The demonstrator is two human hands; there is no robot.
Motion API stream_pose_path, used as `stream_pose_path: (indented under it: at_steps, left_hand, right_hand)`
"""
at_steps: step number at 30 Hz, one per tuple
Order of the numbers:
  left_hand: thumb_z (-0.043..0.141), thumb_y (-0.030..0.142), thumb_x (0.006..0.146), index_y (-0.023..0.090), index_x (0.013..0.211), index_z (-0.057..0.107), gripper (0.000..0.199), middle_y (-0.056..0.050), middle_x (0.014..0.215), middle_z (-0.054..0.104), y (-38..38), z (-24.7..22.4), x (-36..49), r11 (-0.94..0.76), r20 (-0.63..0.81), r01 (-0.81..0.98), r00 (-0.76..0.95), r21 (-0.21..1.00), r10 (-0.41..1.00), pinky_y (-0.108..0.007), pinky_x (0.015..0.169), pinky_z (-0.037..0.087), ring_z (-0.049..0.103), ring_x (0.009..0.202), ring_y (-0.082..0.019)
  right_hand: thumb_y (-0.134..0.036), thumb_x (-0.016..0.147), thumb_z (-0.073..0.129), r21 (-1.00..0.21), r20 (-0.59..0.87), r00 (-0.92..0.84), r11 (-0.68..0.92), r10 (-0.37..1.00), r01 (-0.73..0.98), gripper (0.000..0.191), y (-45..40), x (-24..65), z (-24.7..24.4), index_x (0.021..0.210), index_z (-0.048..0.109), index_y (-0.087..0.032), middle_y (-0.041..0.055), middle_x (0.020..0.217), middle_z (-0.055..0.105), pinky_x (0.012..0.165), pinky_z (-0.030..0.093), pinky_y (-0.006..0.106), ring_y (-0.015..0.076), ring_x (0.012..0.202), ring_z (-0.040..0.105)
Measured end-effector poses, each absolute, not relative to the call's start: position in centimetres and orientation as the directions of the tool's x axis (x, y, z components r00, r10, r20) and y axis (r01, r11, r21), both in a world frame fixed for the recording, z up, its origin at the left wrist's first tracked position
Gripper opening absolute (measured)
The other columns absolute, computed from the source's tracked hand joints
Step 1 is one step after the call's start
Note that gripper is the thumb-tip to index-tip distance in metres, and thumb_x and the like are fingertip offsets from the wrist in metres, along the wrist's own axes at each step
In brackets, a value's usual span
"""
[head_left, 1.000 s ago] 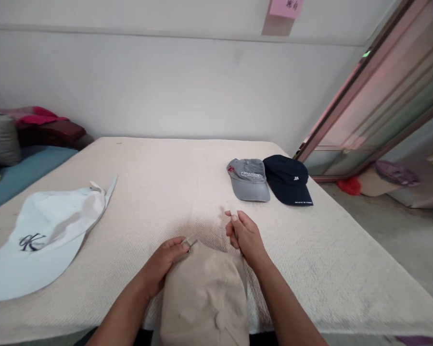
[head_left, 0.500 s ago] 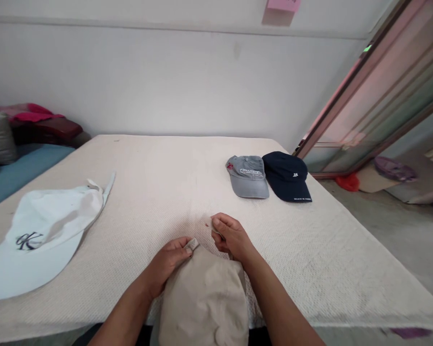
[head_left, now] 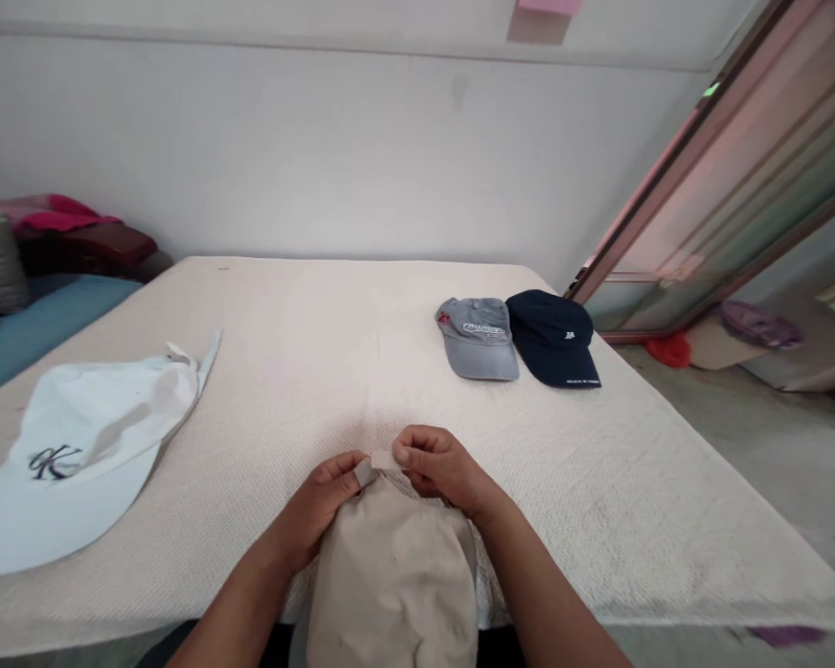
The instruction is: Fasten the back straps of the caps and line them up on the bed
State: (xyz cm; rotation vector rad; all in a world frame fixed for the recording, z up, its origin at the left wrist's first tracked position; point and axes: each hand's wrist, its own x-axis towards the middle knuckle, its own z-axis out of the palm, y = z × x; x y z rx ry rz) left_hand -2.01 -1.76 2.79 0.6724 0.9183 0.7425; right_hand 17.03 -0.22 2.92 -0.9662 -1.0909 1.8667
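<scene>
A beige cap (head_left: 396,575) lies at the table's near edge, its back strap side facing away from me. My left hand (head_left: 330,492) pinches the left strap end (head_left: 366,473) between thumb and fingers. My right hand (head_left: 435,467) is closed on the other strap end (head_left: 384,459), a pale tab that meets the left one. Whether the two ends are fastened I cannot tell. The opening of the cap shows just below the straps.
On the left of the cloth-covered table (head_left: 306,343) lies a white cap (head_left: 111,408) with a dark logo. A grey cap (head_left: 480,339) and a navy cap (head_left: 549,329) lie side by side at the right back. A white wall (head_left: 285,158) rises behind.
My right hand has moved left and slightly down, bringing its strap end against the left one. The ends were apart before. My left hand has barely moved.
</scene>
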Motion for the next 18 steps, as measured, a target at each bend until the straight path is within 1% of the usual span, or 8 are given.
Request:
stream_pose_path:
  at_steps: [5,10,18]
  left_hand:
    - [0.071,0.030,0.072,0.018,0.087,0.069,0.020,-0.002,0.073,0.068,-1.83,2.77,-1.94,0.577,-0.453,-0.266,0.406,0.773,0.794,-0.022,0.061,0.040,0.057,0.063,-0.013]
    - [0.070,0.030,0.073,0.018,0.085,0.069,0.017,-0.002,0.074,0.068,-1.81,2.97,-1.82,0.582,-0.452,-0.275,0.415,0.765,0.790,-0.022,0.060,0.041,0.057,0.062,-0.012]
    - [0.069,0.029,0.075,0.018,0.090,0.069,0.018,-0.002,0.075,0.068,-1.83,2.96,-1.77,0.581,-0.454,-0.265,0.413,0.769,0.789,-0.021,0.063,0.042,0.058,0.067,-0.012]
  right_hand:
    - [-0.039,0.074,0.066,-0.919,-0.235,-0.427,-0.343,0.873,-0.196,0.026,-0.38,17.37,2.97,0.070,0.053,-0.017,-0.0087,0.049,0.035,0.039,0.018,0.019,0.0038,0.040,0.025]
    - [-0.038,0.076,0.063,-0.944,-0.219,-0.378,-0.293,0.900,-0.151,0.025,-0.18,17.66,2.79,0.068,0.051,-0.018,-0.0086,0.049,0.034,0.039,0.019,0.019,0.0043,0.040,0.026]
    - [-0.036,0.076,0.062,-0.955,-0.222,-0.404,-0.281,0.888,-0.094,0.022,-0.17,17.74,2.79,0.069,0.055,-0.017,-0.0077,0.049,0.037,0.040,0.021,0.019,0.0047,0.041,0.028]
